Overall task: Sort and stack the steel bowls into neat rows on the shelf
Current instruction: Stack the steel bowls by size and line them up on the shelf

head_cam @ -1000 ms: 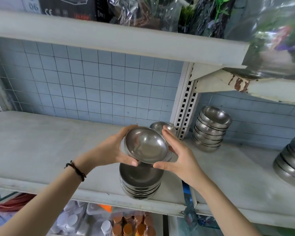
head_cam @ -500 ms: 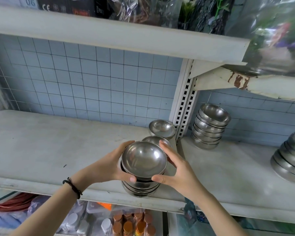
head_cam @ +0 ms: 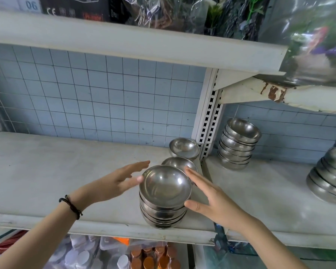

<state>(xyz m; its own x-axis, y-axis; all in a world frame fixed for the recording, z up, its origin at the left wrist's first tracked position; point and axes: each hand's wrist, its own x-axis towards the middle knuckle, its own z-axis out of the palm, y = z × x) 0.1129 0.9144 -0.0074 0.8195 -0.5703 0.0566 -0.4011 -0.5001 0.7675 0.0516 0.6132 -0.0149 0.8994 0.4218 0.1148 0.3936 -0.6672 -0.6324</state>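
Steel bowl stack (head_cam: 164, 200) at lower centre looks finished; left hand (head_cam: 116, 181) and right hand (head_cam: 211, 199) flank it, fingers straight, holding nothing. Next likely: lift the single bowl (head_cam: 177, 163) behind.

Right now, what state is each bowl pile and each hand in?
Front stack: upright, at shelf edge.
Middle bowl: upright, behind it.
Back bowl: upright, empty.
Right stack: leaning.
Far stack: leaning, cut off.
Left hand: open, beside front stack.
Right hand: open, beside front stack.
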